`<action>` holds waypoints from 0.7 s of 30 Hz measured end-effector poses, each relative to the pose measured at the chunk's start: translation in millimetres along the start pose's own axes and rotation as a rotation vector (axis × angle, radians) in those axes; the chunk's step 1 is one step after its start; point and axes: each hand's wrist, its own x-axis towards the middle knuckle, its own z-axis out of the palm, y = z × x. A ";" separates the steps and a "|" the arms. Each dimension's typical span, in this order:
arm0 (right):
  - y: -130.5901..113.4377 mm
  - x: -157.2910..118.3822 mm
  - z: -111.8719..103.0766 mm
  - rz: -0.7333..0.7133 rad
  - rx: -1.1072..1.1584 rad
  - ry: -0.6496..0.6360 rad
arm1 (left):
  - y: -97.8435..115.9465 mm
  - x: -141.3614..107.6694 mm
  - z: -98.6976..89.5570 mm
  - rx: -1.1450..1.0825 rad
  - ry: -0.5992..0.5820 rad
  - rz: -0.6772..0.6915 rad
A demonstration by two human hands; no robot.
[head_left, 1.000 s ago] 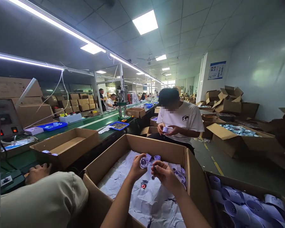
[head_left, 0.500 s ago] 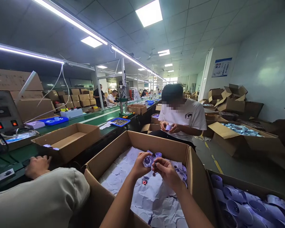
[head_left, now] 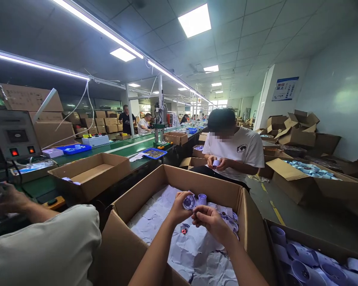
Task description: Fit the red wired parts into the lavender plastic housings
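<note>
Over an open cardboard box (head_left: pixel 203 180), my left hand (head_left: pixel 178 207) grips a round, pale purple plastic housing (head_left: pixel 189 202) with spokes inside, its open face towards me. Close beside it, my right hand (head_left: pixel 210 221) has thumb and fingers pinched on a small dark part (head_left: pixel 195 213), too small to name. The two hands nearly touch. Beneath them, crumpled white paper (head_left: pixel 179 248) lines the box. On it lies a small red piece (head_left: pixel 184 230) with a thin wire. Another purple housing (head_left: pixel 202 198) stands just behind my hands, and several more (head_left: pixel 231 222) lie along the right wall.
A box of pale housings (head_left: pixel 304 254) stands at lower right. Opposite sits a co-worker (head_left: pixel 234 149), handling a similar housing. At left, another person's sleeve (head_left: pixel 44 246) reaches near a shallow carton (head_left: pixel 91 174) on the green bench. A blue tray (head_left: pixel 152 153) holds small parts.
The view has shifted slightly. My right fingers have closed in below the housing, and the small dark piece hanging under them no longer shows. The left neighbour's hand has moved further left.
</note>
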 end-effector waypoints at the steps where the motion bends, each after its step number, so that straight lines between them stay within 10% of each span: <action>1: 0.0 0.2 0.5 0.007 -0.007 0.013 | 0.0 0.0 0.3 0.001 -0.003 0.015; 12: 7.1 15.6 -7.2 -0.145 -0.222 0.271 | -6.0 -4.0 7.7 0.129 -0.013 0.143; 21: 32.1 21.0 -18.0 -0.695 -0.893 0.471 | -0.2 -4.6 17.4 0.108 -0.026 0.193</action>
